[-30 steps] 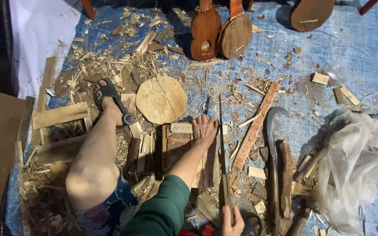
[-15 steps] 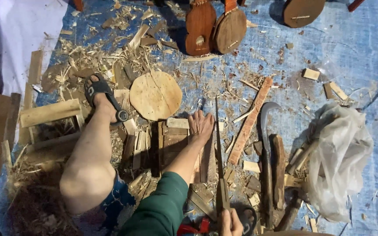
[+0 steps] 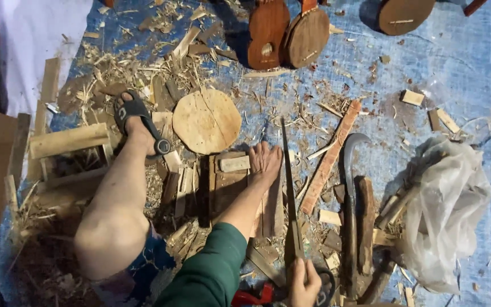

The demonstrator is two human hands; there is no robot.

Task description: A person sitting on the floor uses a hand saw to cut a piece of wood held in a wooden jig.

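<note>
Little moved since before — left hand still flat on wood block; right hand clenched round long blade, prob. a saw.

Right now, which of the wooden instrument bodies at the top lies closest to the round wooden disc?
The darker, waisted instrument body, leftmost of the three. It lies just above the round wooden disc, beside a rounder brown body; the third body sits far off to the right.
</note>
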